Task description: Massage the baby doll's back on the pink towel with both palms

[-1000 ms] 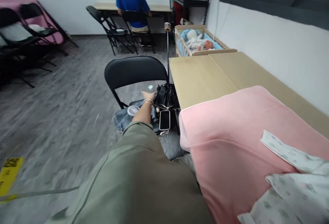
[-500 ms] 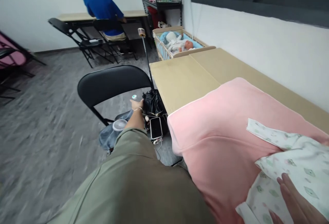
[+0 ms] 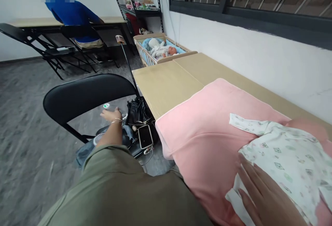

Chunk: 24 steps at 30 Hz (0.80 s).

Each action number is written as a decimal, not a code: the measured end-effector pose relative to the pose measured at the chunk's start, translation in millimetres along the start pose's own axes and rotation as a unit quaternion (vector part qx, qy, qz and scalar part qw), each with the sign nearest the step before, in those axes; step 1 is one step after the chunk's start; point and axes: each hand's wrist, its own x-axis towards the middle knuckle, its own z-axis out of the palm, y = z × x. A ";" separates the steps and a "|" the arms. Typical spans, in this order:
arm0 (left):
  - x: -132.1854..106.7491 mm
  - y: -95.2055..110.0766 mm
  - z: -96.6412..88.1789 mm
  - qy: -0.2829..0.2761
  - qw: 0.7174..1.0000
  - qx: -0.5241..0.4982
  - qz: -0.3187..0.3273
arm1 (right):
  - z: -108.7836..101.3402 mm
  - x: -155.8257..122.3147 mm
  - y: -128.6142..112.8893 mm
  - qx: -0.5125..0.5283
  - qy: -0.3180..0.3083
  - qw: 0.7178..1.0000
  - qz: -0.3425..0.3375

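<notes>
My left hand point(image 3: 112, 115) is stretched out over the black folding chair, fingers apart. Just past its fingertips is a clear bottle with a white and green cap point(image 3: 106, 106); whether they touch I cannot tell. Palm down, my right hand point(image 3: 264, 191) lies open on a white printed baby top point(image 3: 282, 146). The top is spread on a pink blanket point(image 3: 202, 115) covering the near part of the table. A blurred pink rounded shape point(image 3: 308, 127) shows at the garment's upper edge.
A phone point(image 3: 145, 137), a black folded umbrella point(image 3: 138, 110) and a white fan point(image 3: 98, 139) lie by the chair point(image 3: 88, 93). Beyond the tan table point(image 3: 166, 84) stands a wooden crib point(image 3: 166, 59) with a doll. A person in blue point(image 3: 75, 13) sits at the far table.
My view has swung right, so the room sits further left. My left hand's fingers now look more spread beside the bottle. More of my right hand shows, lying on the baby top.
</notes>
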 end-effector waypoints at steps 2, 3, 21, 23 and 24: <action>1.3 13.9 -17.1 0.035 0.997 -0.029 0.054 | -7.7 10.8 -2.0 0.001 0.018 0.999 -0.036; 2.6 23.1 -26.3 0.047 0.994 -0.043 0.087 | -12.0 15.5 -3.1 0.006 0.026 0.999 -0.043; -369.2 152.2 -194.5 -0.544 0.477 -0.218 0.655 | -75.8 24.3 8.7 0.409 0.115 0.869 0.255; -397.6 138.8 -187.1 -0.467 0.436 -0.199 0.743 | -82.4 20.4 5.2 0.333 0.152 0.894 0.260; -407.6 134.9 -181.8 -0.423 0.432 -0.203 0.771 | -85.3 19.2 4.1 0.272 0.169 0.908 0.270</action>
